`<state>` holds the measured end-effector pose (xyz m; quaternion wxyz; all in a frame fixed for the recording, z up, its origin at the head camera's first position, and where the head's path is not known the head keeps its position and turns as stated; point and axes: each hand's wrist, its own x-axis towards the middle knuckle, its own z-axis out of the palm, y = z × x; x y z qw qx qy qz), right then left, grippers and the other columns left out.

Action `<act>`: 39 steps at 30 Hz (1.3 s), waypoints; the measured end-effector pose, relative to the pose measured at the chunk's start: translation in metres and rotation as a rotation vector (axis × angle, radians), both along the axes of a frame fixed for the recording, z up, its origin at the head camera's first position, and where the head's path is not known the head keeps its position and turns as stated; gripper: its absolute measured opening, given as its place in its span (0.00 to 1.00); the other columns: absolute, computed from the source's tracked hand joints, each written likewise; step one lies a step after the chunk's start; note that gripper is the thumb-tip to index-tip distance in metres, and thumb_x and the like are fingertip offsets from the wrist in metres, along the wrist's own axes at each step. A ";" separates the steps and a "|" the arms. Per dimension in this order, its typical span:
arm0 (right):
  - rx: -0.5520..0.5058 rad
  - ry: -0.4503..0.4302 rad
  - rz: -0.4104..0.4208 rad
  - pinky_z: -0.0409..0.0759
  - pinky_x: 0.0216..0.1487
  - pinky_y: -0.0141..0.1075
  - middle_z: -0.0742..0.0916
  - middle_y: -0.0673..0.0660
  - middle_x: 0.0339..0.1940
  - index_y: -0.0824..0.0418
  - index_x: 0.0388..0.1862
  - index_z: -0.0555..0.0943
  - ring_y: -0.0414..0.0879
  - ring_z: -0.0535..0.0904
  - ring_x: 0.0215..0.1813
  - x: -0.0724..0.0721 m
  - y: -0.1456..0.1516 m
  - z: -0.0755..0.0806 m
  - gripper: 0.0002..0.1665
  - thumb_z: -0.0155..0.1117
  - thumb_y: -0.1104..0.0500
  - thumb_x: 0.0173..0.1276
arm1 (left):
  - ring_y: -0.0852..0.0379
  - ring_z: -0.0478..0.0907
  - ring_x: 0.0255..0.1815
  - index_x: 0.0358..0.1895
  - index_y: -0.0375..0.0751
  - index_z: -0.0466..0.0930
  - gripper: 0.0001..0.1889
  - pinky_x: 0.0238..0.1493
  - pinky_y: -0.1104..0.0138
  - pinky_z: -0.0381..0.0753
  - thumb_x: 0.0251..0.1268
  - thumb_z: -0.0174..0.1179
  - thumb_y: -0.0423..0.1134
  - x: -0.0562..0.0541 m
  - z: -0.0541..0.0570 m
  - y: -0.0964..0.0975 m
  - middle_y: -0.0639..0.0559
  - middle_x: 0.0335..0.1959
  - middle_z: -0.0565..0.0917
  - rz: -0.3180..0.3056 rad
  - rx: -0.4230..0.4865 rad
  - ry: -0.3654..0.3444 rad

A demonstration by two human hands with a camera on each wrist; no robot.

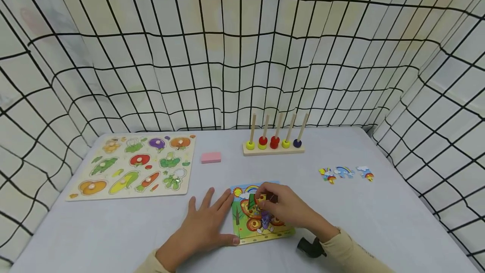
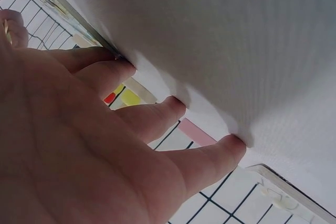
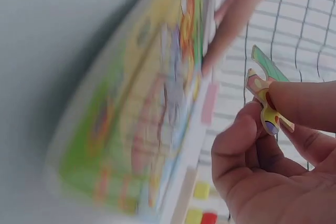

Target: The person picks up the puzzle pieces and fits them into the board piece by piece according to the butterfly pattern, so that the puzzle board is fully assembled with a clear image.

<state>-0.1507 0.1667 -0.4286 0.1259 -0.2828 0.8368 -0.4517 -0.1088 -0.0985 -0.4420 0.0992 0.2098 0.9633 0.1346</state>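
The picture puzzle (image 1: 248, 236) lies flat on the white table (image 1: 379, 231), at the near middle, with a sun, a rainbow and a tree showing on it. At the far left of the table lies a large vegetable board (image 1: 123, 159), with a purple eggplant, a red tomato, a carrot and more in it. To its right, just beside its edge, is a pink block (image 1: 210, 157). Nearer, the left hand (image 1: 206, 224) rests palm down with its fingers spread, though two of them lie close together at the puzzle's left edge; its thumb touches the puzzle's near left corner. The left wrist view shows its fingertips on the white table. Beyond the puzzle, at the far side, a bead stand (image 1: 273, 151) has five upright pegs with yellow, red and dark blue beads. The right hand (image 1: 288, 205) is over the puzzle and hides part of it; thumb and finger pinch a puzzle piece (image 3: 270, 116) with green and yellow on it, held clear of the puzzle. A black object (image 1: 311, 248) is beside the right sleeve (image 1: 350, 250). Farther right, well apart from the puzzle, lie three colourful loose pieces (image 1: 345, 172) in a row.
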 end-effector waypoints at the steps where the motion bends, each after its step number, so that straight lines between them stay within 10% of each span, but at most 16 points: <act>1: -0.004 0.001 -0.013 0.83 0.48 0.36 0.87 0.48 0.45 0.56 0.48 0.84 0.45 0.82 0.46 0.000 0.004 0.002 0.05 0.64 0.64 0.80 | 0.27 0.53 0.83 0.85 0.44 0.63 0.61 0.68 0.19 0.51 0.52 0.72 0.76 0.000 0.000 0.000 0.50 0.86 0.63 0.002 -0.002 -0.001; 25: 0.037 0.011 -0.366 0.86 0.42 0.42 0.89 0.59 0.46 0.66 0.61 0.84 0.47 0.87 0.37 -0.002 0.128 0.015 0.15 0.63 0.67 0.80 | 0.28 0.51 0.84 0.85 0.43 0.62 0.61 0.69 0.19 0.48 0.53 0.73 0.75 0.002 0.000 -0.001 0.49 0.86 0.61 0.011 0.006 -0.026; 39: 0.008 -0.032 -0.434 0.87 0.39 0.40 0.88 0.63 0.43 0.74 0.62 0.77 0.49 0.85 0.32 -0.006 0.180 0.010 0.17 0.63 0.72 0.77 | 0.28 0.51 0.84 0.85 0.43 0.62 0.61 0.69 0.19 0.48 0.53 0.73 0.75 0.001 0.000 -0.002 0.49 0.86 0.61 0.009 0.018 -0.027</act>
